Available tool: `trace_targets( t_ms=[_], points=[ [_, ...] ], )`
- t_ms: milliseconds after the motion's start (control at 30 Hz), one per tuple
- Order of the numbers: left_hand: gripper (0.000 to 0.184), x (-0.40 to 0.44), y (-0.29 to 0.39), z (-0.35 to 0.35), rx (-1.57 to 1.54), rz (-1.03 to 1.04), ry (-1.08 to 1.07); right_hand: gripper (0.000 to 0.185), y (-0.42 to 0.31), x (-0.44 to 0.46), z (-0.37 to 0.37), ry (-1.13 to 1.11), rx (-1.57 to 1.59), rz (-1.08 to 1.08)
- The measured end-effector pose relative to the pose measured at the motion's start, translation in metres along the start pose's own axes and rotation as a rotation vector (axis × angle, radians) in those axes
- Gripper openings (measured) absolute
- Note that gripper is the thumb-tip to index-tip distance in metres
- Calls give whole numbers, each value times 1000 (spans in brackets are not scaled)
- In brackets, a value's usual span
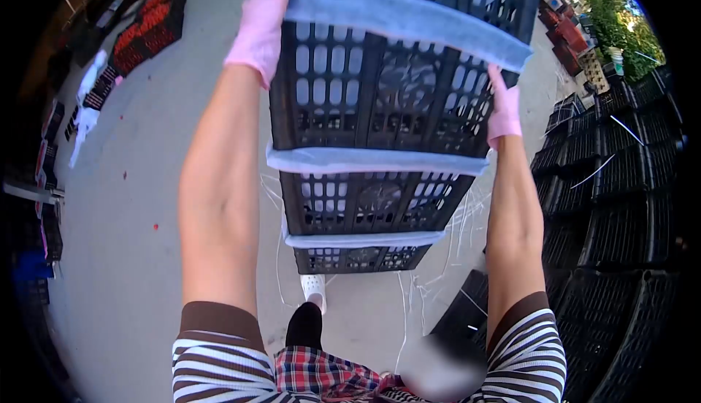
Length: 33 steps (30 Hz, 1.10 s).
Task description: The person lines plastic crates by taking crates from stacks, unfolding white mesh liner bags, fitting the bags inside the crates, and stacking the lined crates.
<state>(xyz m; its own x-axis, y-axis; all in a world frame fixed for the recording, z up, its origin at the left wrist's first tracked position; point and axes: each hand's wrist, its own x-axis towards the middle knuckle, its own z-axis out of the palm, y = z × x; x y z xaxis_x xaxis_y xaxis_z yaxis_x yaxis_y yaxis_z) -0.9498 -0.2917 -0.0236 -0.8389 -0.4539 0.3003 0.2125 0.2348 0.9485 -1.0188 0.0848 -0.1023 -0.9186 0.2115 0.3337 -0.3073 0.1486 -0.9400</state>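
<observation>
A stack of black slatted plastic crates [369,198] stands in front of me, with white liner material folded over the rims. My left hand [259,34], in a pink glove, grips the left side of the upper crate [405,85], its thumb on the white liner [401,20]. On the right side of that crate is my right hand [504,111], also pink-gloved, its fingers partly hidden behind the edge. Both arms are stretched forward and raised.
Black crates [621,213] are piled along the right. At the upper left are crates of red produce [150,31] and white material [89,104]. White straps [405,308] lie on the concrete floor [139,257] near my shoe [314,286].
</observation>
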Motion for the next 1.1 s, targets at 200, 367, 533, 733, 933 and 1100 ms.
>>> trace_targets(
  t_ms=[200, 367, 533, 733, 933, 1100],
  points=[
    [66, 88, -110, -2, -26, 30, 122, 60, 40, 35, 47, 57, 136, 106],
    [98, 83, -108, 14, 60, -133, 441, 68, 52, 32, 34, 76, 72, 82],
    [95, 67, -83, 19, 92, -188, 504, 64, 36, 28, 36, 146, 205, 138],
    [52, 26, -63, 26, -127, -212, 529, 74, 20, 10, 0, 49, 184, 245],
    [42, -18, -64, 11, -142, -120, 429, 84, 42, -21, -28, 103, 132, 242],
    [45, -44, -48, -14, -198, -169, 342, 97, 16, -55, -29, 138, 33, 296]
  ],
)
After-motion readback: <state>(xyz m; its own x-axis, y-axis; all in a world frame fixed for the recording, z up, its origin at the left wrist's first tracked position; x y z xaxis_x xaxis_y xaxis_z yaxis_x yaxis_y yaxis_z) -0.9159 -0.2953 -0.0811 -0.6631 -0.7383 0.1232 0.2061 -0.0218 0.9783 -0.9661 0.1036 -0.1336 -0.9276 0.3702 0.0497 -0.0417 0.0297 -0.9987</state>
